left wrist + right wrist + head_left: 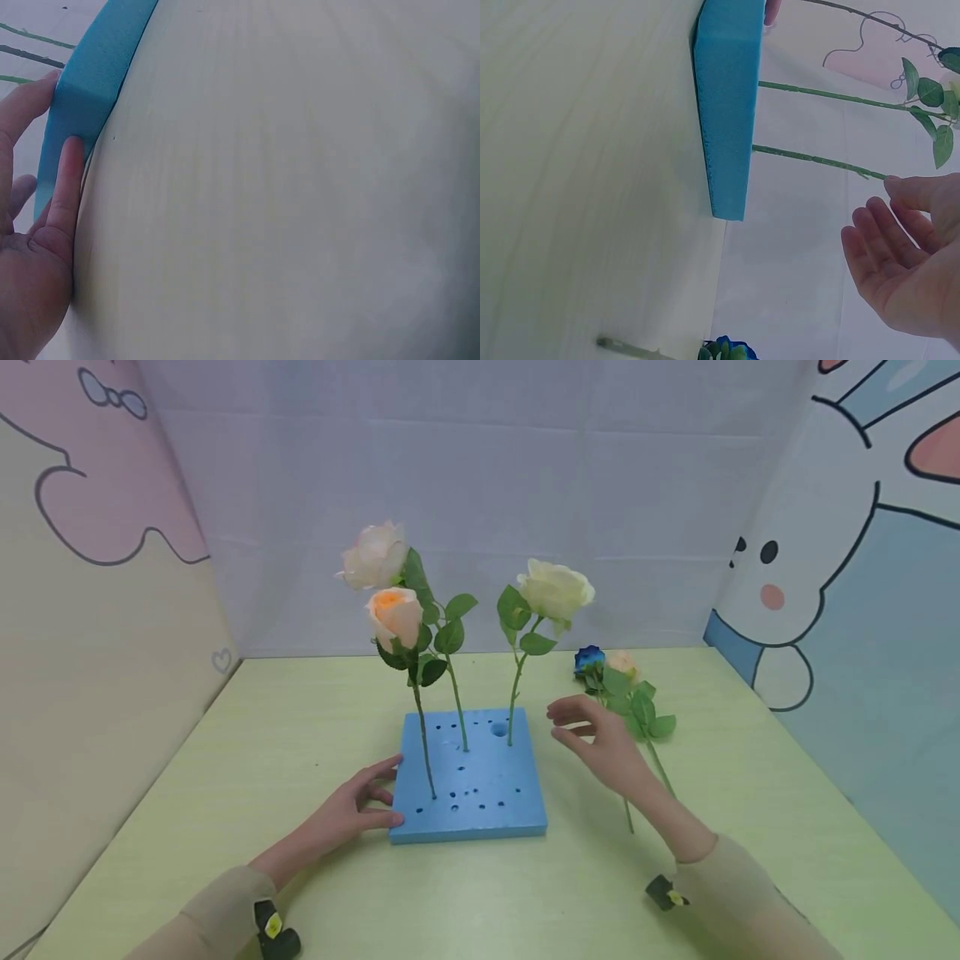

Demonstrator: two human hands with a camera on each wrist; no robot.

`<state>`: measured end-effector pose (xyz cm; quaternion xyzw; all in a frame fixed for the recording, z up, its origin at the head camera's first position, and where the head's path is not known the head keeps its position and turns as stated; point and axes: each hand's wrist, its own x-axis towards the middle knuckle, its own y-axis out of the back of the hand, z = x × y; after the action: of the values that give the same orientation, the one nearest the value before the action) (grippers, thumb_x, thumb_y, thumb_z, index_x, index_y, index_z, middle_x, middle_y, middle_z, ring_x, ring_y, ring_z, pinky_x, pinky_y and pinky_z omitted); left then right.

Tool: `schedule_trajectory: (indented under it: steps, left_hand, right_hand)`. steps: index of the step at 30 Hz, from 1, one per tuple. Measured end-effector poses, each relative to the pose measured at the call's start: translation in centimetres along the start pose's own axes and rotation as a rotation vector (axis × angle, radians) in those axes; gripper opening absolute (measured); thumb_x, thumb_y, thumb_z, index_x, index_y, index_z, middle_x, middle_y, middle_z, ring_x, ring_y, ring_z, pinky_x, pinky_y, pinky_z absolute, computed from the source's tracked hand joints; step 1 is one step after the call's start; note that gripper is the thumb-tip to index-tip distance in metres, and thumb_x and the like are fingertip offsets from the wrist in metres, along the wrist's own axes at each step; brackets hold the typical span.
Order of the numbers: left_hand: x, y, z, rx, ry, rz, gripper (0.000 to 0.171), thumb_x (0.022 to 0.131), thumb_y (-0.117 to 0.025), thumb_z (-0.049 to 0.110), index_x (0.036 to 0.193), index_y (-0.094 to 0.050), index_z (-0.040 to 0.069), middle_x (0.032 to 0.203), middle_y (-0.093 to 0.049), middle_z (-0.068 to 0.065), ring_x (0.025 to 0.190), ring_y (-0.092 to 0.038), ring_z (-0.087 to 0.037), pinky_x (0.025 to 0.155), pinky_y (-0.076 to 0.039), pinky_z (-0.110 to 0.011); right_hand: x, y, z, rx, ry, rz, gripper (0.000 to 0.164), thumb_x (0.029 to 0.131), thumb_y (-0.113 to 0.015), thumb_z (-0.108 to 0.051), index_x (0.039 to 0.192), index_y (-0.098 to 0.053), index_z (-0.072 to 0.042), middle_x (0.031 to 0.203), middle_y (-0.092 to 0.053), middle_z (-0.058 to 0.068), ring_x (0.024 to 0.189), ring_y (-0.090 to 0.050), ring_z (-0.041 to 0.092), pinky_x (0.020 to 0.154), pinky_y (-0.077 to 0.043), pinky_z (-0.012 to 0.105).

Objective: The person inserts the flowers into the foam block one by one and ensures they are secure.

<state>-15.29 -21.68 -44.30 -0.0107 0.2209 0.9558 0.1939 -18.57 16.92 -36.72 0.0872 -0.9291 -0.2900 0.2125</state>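
Observation:
A blue foam block [487,814] with rows of holes lies flat on the table. Three artificial roses stand in it: a pale pink rose [375,557] at the back, a peach rose [396,617] at the front left and a creamy white rose [555,589] at the back right. My left hand [352,802] touches the block's left side, fingers and thumb spread along it. In the left wrist view, one finger of the left hand [64,191] lies against the side face. Off the block's right side, my right hand [600,743] hovers with loosely bent fingers, holding nothing.
To the right of the block, a blue rose [589,660] and another peach rose [622,665] lie on the table [300,702], their stems pointing toward me. A white cloth wall stands behind, with cartoon-printed panels at both sides.

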Motion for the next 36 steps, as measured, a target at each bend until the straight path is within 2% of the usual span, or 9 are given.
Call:
schedule_trajectory:
  steps: [7, 13, 26, 36]
  left_hand:
    - [0.1, 0.0, -0.1, 0.001, -0.002, 0.0, 0.087, 0.085, -0.078, 0.028, 0.156, -0.028, 0.021, 0.152, -0.04, -0.019, 0.114, -0.058, -0.025, 0.086, -0.052, -0.017]
    - [0.2, 0.0, -0.3, 0.007, -0.003, -0.001, 0.087, 0.085, -0.078, 0.029, 0.156, -0.028, 0.022, 0.152, -0.04, -0.019, 0.114, -0.058, -0.025, 0.086, -0.052, -0.017]
    - [0.2, 0.0, -0.6, -0.004, -0.019, -0.007, 0.087, 0.086, -0.077, 0.027, 0.156, -0.028, 0.02, 0.151, -0.04, -0.02, 0.113, -0.059, -0.024, 0.087, -0.053, -0.017]
    - [0.5, -0.1, -0.6, 0.005, 0.027, 0.013, 0.089, 0.084, -0.079, 0.03, 0.156, -0.028, 0.025, 0.151, -0.042, -0.015, 0.113, -0.059, -0.023, 0.086, -0.053, -0.017]
  right_hand:
    - [-0.1, 0.3, 0.3, -0.086, 0.029, 0.028, 0.034, 0.092, -0.068, -0.006, 0.125, -0.059, -0.004, 0.121, -0.068, 0.014, 0.11, -0.066, 0.032, 0.09, -0.057, 0.046]
    - [-0.2, 0.9, 1.0, -0.178, 0.04, 0.036, 0.04, 0.09, -0.069, -0.005, 0.129, -0.059, -0.002, 0.124, -0.067, 0.017, 0.113, -0.065, 0.033, 0.092, -0.056, 0.049]
    - [-0.4, 3.2, 4.1, -0.255, -0.105, -0.058, 0.058, 0.092, -0.069, -0.013, 0.143, -0.044, -0.001, 0.139, -0.056, 0.023, 0.124, -0.056, 0.041, 0.1, -0.05, 0.055]
    - [-0.7, 4.6, 6.1, -0.281, -0.193, -0.127, 0.065, 0.093, -0.068, -0.017, 0.147, -0.037, 0.002, 0.146, -0.045, 0.028, 0.128, -0.049, 0.049, 0.103, -0.045, 0.059]
